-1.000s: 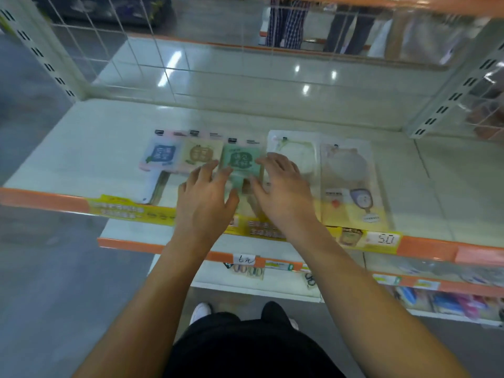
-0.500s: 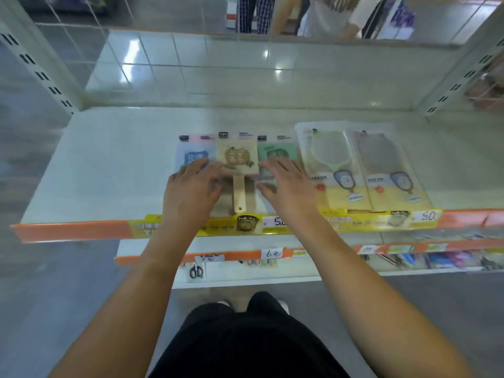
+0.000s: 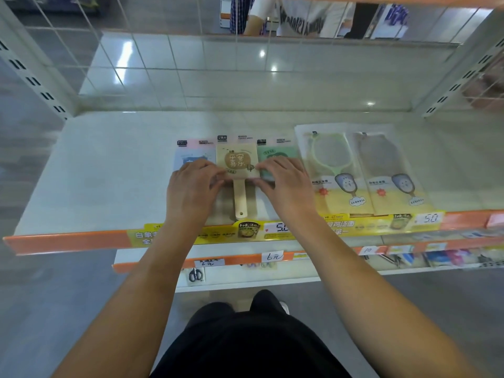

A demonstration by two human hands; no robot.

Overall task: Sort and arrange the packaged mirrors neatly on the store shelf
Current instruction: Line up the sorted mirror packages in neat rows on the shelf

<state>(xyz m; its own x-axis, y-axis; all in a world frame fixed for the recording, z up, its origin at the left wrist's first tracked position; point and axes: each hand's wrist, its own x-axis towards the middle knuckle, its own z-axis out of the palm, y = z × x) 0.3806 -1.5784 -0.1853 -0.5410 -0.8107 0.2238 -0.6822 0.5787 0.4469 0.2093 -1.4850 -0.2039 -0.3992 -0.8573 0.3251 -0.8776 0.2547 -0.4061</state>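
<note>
Five packaged mirrors line the white shelf's [image 3: 109, 165] front edge; both hands' fingers pinch the beige paddle-shaped mirror [image 3: 237, 165], straightening it last: left hand [image 3: 192, 190], right hand [image 3: 285, 186].

A pale store shelf [image 3: 109, 170] with an orange front edge carries five packaged mirrors lying flat in a row near the front: a blue pack [image 3: 191, 154], a tan pack [image 3: 236, 159], a green pack [image 3: 281, 152], then two larger clear packs [image 3: 331, 170] [image 3: 387, 170] side by side on the right.

blue mirror pack [image 3: 194, 157] lower pt under left hand [image 3: 191, 190] | shelf [image 3: 109, 170] R end cut off
</note>
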